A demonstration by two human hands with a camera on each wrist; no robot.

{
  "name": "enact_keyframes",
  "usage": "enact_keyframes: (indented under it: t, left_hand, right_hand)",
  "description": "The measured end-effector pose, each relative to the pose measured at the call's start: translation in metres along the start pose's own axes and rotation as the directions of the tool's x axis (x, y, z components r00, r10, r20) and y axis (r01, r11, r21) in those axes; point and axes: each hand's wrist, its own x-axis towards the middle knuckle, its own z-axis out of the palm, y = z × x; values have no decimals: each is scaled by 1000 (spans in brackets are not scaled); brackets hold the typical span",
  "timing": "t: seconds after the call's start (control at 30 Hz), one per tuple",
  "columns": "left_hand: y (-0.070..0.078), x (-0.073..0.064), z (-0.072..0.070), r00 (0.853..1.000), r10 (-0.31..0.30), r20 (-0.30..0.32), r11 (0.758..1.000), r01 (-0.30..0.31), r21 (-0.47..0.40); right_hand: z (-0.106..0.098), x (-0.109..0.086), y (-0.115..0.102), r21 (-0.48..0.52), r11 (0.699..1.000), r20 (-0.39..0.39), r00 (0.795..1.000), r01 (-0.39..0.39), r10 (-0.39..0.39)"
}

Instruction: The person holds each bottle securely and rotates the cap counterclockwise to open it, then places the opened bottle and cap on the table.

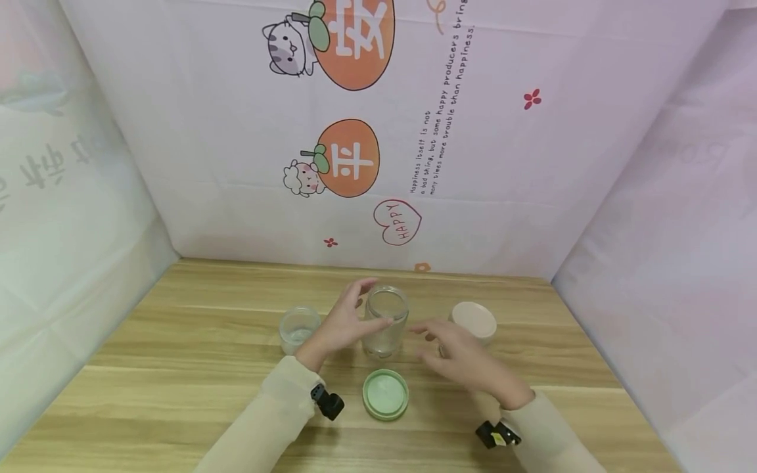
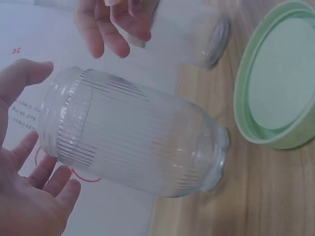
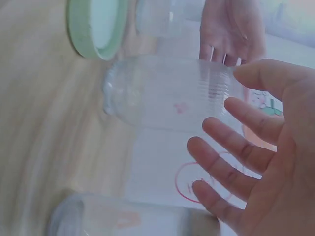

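A clear ribbed glass jar [image 1: 386, 322] stands upright and lidless on the table. My left hand [image 1: 345, 322] is beside its upper part, thumb and fingers spread around the rim; in the left wrist view the thumb stands apart from the glass, and I cannot tell whether a fingertip touches it. To the jar's right is my right hand [image 1: 464, 355], holding nothing, its fingers [image 3: 236, 152] loosely extended toward the jar. A round green lid [image 1: 386, 394] lies in front of the jar, its rimmed inner side up.
A smaller clear glass jar [image 1: 298, 328] without a lid stands left of the left forearm. Behind the right hand is another jar with a pale pink lid [image 1: 474, 319]. A printed white cloth [image 1: 473, 217] hangs along the table's back edge and both sides.
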Motion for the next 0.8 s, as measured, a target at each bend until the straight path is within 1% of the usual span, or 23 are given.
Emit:
enact_keyframes:
  t: [0.1,0.2,0.3,0.37,0.4,0.47,0.53,0.63,0.73,0.8]
  left_hand:
    - [7,1,0,998,57,-24,995,-55,80]
    - [16,2,3,992,123,-43,983,-115,143]
    - [22,2,10,981,188,-44,970,-178,164]
    - [27,2,16,975,219,-29,964,-212,163]
    - [29,2,19,972,234,-18,960,-228,163]
    - [33,3,26,968,251,7,956,-249,156]
    - [37,4,32,967,252,36,956,-255,144]
    - [42,4,43,968,239,72,961,-247,124]
    - [45,4,54,967,235,94,960,-246,133]
    - [47,4,61,965,245,98,957,-257,138]
  right_hand:
    - [-8,0,1,0,1000,-56,998,26,-26]
    - [-15,0,4,-4,998,-114,991,66,-66]
    - [-21,-2,9,-23,993,-176,977,119,-121]
    - [-25,-3,11,-25,991,-199,971,129,-132]
    - [-27,-5,12,-28,992,-206,970,122,-125]
    - [-31,-6,14,-13,996,-210,973,91,-92]
    - [-35,-8,16,-5,998,-213,975,60,-60]
    - [-39,-11,21,-3,1000,-230,973,28,-28]
    - [-40,-14,26,-6,1000,-246,969,3,-4]
    - [-41,-16,29,-8,1000,-255,967,-14,11]
